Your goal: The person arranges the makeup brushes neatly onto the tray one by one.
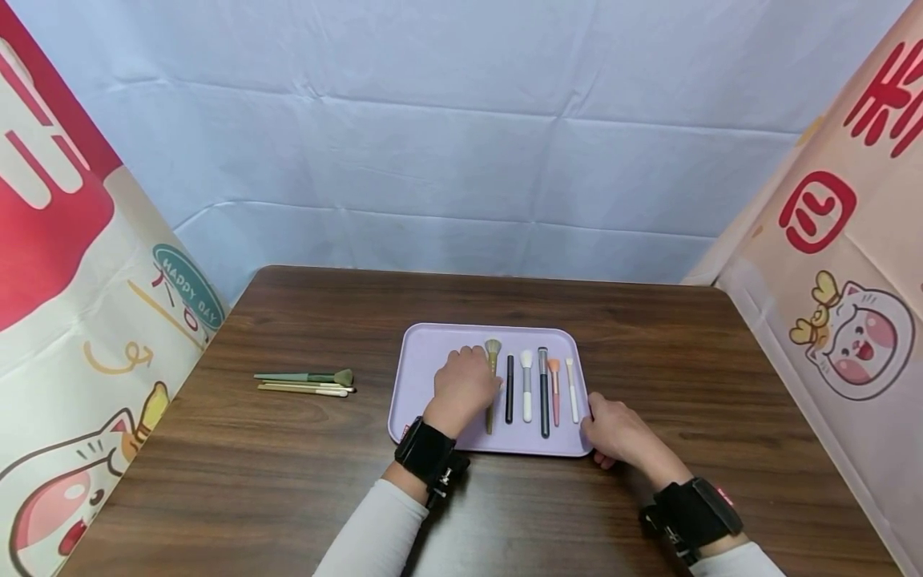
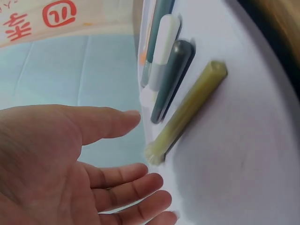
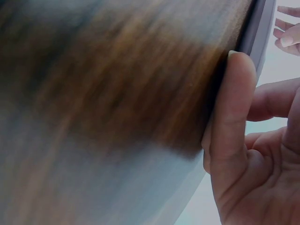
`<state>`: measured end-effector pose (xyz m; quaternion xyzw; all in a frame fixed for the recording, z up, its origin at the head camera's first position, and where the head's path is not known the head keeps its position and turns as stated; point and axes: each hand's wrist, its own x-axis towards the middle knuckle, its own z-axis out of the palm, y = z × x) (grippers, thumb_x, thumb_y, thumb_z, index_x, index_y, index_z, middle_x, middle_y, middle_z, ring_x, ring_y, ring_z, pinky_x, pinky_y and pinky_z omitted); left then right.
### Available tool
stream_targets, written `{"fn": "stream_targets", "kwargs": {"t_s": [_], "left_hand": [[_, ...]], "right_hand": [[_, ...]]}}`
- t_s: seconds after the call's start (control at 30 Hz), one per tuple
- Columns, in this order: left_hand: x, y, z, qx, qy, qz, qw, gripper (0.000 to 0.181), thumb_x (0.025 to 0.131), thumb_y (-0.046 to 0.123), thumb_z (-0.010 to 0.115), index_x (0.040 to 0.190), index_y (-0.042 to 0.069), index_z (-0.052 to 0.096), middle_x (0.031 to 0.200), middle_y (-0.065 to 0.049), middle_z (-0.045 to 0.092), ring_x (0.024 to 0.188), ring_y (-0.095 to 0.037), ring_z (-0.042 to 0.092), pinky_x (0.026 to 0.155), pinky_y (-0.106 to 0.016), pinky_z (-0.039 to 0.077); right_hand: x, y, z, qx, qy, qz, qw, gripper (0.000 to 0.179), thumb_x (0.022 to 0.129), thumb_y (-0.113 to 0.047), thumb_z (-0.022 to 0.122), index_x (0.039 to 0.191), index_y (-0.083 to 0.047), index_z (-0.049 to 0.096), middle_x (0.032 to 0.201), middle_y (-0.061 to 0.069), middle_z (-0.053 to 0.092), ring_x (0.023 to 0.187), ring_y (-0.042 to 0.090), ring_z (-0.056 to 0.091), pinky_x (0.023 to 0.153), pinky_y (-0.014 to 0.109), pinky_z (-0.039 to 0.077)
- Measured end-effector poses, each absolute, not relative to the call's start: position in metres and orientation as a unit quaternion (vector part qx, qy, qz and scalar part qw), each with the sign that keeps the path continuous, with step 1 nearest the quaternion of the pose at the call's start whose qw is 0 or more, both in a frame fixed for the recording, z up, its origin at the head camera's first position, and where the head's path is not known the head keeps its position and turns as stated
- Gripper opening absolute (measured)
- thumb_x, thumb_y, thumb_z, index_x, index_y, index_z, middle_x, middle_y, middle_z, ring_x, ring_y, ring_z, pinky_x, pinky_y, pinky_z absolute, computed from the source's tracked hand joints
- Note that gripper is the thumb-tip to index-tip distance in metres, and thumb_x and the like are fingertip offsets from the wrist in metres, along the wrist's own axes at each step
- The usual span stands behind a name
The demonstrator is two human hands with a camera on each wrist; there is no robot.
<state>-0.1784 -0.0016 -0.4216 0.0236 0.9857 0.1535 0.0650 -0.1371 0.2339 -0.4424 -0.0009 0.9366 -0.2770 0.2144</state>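
My left hand, fingers loose and holding nothing, is nearer: at its three o'clock the slim olive-green makeup brush lies twelve-to-six on the rounded lilac tray. My right hand grips the rim at four o'clock.

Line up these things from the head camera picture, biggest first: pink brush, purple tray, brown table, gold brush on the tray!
1. Brown table
2. Purple tray
3. Gold brush, partly hidden by the left hand
4. Pink brush
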Motion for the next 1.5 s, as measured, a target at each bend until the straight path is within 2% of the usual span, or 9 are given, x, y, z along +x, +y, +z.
{"fn": "stream_targets", "kwargs": {"t_s": [0.13, 0.27, 0.5, 0.73, 1.03, 1.3, 1.5], "left_hand": [[-0.176, -0.011, -0.416, 0.05, 0.988, 0.142, 0.041, 0.05, 0.094, 0.04, 0.07, 0.122, -0.001, 0.062, 0.108, -0.014, 0.064, 0.103, -0.029, 0.059, 0.08, -0.043, 0.054], [-0.175, -0.023, -0.414, 0.069, 0.988, 0.135, 0.021, 0.05, 0.093, 0.041, 0.071, 0.119, -0.001, 0.063, 0.11, -0.016, 0.064, 0.104, -0.032, 0.059, 0.081, -0.045, 0.054], [-0.175, -0.043, -0.408, 0.066, 0.992, 0.102, 0.019, 0.054, 0.092, 0.044, 0.072, 0.122, 0.001, 0.063, 0.117, -0.015, 0.063, 0.111, -0.033, 0.058, 0.088, -0.048, 0.052], [-0.172, -0.062, -0.401, 0.069, 0.993, 0.093, 0.006, 0.054, 0.091, 0.045, 0.074, 0.12, 0.001, 0.064, 0.119, -0.015, 0.063, 0.112, -0.034, 0.058, 0.089, -0.05, 0.052], [-0.168, -0.09, -0.4, 0.06, 0.992, 0.109, 0.005, 0.055, 0.091, 0.042, 0.075, 0.124, 0.0, 0.062, 0.124, -0.018, 0.061, 0.116, -0.037, 0.054, 0.091, -0.052, 0.049], [-0.167, -0.116, -0.405, 0.055, 0.991, 0.119, -0.003, 0.056, 0.091, 0.039, 0.076, 0.127, -0.001, 0.062, 0.12, -0.02, 0.06, 0.114, -0.039, 0.053, 0.09, -0.055, 0.048], [-0.163, -0.131, -0.404, 0.048, 0.991, 0.126, -0.002, 0.056, 0.092, 0.037, 0.075, 0.13, -0.002, 0.06, 0.126, -0.023, 0.059, 0.119, -0.042, 0.052, 0.094, -0.058, 0.047]], "right_hand": [[-0.137, 0.234, -0.442, -0.002, 0.937, -0.278, 0.212, 0.022, 0.098, -0.007, 0.045, 0.113, 0.007, 0.052, 0.072, 0.012, 0.058, 0.054, 0.02, 0.061, 0.048, 0.033, 0.053], [-0.137, 0.233, -0.442, -0.001, 0.936, -0.278, 0.215, 0.023, 0.099, -0.007, 0.045, 0.114, 0.008, 0.051, 0.074, 0.012, 0.058, 0.055, 0.02, 0.061, 0.049, 0.033, 0.053], [-0.137, 0.233, -0.441, 0.002, 0.935, -0.277, 0.22, 0.023, 0.099, -0.007, 0.045, 0.115, 0.008, 0.05, 0.074, 0.012, 0.058, 0.055, 0.021, 0.061, 0.049, 0.033, 0.053], [-0.137, 0.233, -0.442, 0.0, 0.936, -0.278, 0.218, 0.023, 0.099, -0.008, 0.045, 0.114, 0.008, 0.051, 0.074, 0.012, 0.058, 0.055, 0.02, 0.061, 0.049, 0.033, 0.053], [-0.137, 0.233, -0.442, 0.001, 0.937, -0.274, 0.216, 0.022, 0.099, -0.008, 0.045, 0.113, 0.007, 0.051, 0.074, 0.012, 0.058, 0.055, 0.02, 0.061, 0.049, 0.033, 0.053], [-0.137, 0.233, -0.442, 0.003, 0.936, -0.277, 0.218, 0.021, 0.099, -0.008, 0.046, 0.113, 0.007, 0.051, 0.072, 0.012, 0.058, 0.054, 0.02, 0.061, 0.049, 0.033, 0.053], [-0.136, 0.233, -0.441, 0.006, 0.936, -0.276, 0.217, 0.022, 0.098, -0.008, 0.046, 0.114, 0.007, 0.051, 0.072, 0.012, 0.058, 0.054, 0.02, 0.061, 0.048, 0.033, 0.053]]}}
